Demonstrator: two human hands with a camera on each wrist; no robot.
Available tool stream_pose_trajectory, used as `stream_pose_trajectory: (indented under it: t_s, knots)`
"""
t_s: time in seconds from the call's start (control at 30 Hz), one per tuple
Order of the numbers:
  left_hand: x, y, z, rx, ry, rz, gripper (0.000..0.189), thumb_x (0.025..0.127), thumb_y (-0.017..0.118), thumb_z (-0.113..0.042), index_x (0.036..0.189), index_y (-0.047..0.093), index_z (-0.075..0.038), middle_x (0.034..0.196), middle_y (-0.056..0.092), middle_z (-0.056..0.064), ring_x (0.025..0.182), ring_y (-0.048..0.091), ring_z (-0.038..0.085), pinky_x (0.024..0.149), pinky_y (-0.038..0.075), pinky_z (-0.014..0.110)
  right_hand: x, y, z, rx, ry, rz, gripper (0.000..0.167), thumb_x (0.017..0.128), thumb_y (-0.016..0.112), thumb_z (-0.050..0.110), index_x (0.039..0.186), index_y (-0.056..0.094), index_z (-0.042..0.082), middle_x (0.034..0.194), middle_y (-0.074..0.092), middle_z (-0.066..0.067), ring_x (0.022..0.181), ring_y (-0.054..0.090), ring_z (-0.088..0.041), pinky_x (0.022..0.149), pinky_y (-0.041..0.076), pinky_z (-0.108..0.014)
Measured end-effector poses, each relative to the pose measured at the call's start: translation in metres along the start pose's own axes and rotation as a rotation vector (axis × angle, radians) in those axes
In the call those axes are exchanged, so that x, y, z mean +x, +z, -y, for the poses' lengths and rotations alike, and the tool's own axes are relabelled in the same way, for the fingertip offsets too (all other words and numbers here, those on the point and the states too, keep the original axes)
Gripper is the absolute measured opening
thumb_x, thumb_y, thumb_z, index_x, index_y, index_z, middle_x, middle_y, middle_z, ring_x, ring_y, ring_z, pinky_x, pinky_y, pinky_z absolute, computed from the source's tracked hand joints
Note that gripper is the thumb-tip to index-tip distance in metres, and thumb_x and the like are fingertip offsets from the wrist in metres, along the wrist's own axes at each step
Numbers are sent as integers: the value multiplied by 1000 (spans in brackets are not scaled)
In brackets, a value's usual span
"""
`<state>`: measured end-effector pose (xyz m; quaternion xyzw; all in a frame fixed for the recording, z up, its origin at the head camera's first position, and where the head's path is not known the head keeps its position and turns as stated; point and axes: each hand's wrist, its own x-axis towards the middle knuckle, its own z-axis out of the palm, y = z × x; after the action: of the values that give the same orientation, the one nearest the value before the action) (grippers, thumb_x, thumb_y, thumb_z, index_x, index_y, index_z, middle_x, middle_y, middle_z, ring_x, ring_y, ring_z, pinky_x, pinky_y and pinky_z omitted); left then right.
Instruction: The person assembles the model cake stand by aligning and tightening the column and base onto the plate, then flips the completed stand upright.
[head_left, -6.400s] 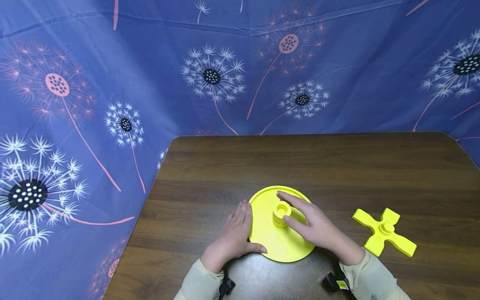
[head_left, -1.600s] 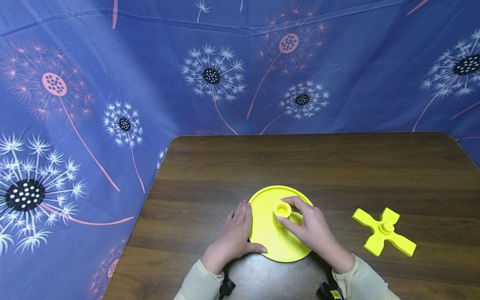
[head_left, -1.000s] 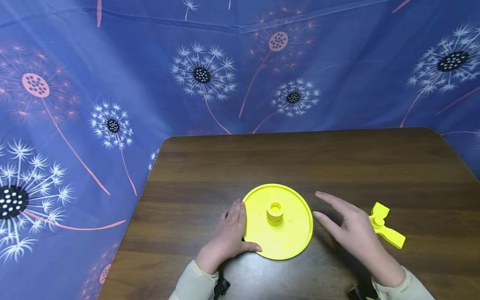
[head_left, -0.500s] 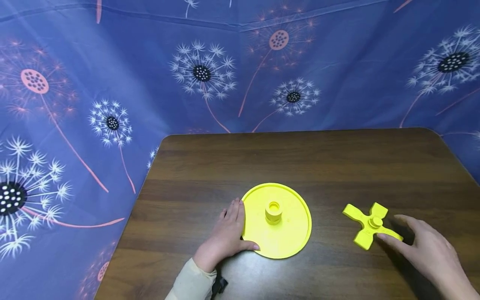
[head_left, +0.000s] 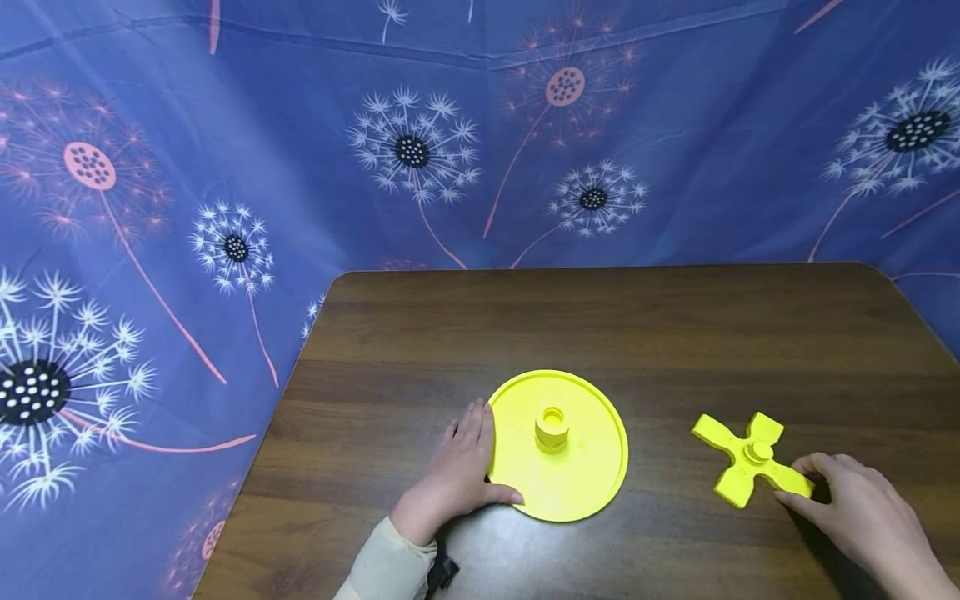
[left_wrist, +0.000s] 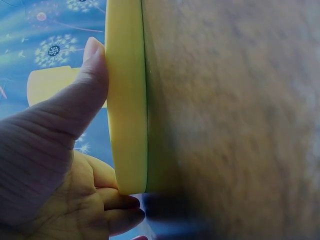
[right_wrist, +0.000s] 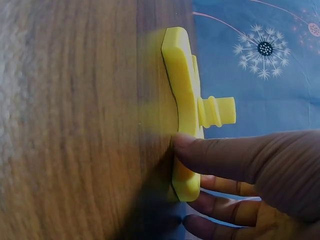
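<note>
Yellow cross [head_left: 757,452] pinched by right hand [head_left: 862,510]; straight-fingered left hand [head_left: 453,472] touches yellow disc [head_left: 562,487].

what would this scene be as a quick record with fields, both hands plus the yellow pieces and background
left hand: thumb and straight fingers resting against the left edge of the yellow disc
right hand: pinching one arm of the yellow cross-shaped piece
disc: round, raised rim, on the table
disc centre: upright hollow post
cross: four arms, knob facing up
spacing: cross apart from disc, to its right
table: brown wood grain
backdrop: blue cloth, dandelion print
</note>
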<state>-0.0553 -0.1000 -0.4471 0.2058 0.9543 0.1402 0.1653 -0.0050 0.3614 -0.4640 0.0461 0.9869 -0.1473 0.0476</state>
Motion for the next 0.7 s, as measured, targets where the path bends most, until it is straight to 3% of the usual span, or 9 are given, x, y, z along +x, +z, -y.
stream_pose_trajectory:
  t_s: [0.2, 0.33, 0.6, 0.7]
  knots:
    - [-1, 1, 2, 8, 6, -9, 124, 72, 74, -65, 153, 13, 6, 160, 12, 23, 147, 14, 33, 115, 21, 52, -5, -1, 4, 42, 22, -8, 43, 76, 81, 25, 101, 62, -4, 74, 54, -9, 61, 39, -22, 50, 27, -33]
    - [0, 1, 2, 2, 5, -6, 123, 72, 74, -65, 153, 13, 6, 160, 11, 23, 148, 13, 33, 115, 21, 53, -13, -5, 9, 91, 34, -69, 40, 82, 77, 26, 107, 61, 0, 66, 42, 0, 54, 31, -15, 51, 23, -29]
    - [0, 1, 2, 2, -2, 1, 124, 71, 74, -65, 154, 13, 4, 160, 11, 22, 148, 12, 31, 115, 20, 52, -19, -19, 23, 187, -15, -259, 39, 80, 80, 27, 106, 65, 3, 66, 56, 1, 50, 36, -2, 47, 28, -25]
    - [0, 2, 2, 0, 3, -5, 124, 71, 74, -66, 153, 13, 5, 160, 11, 22, 148, 12, 32, 115, 20, 52, -17, -25, 31, 259, -42, -314, 37, 76, 83, 24, 104, 67, 6, 71, 61, 10, 54, 43, 7, 46, 33, -21]
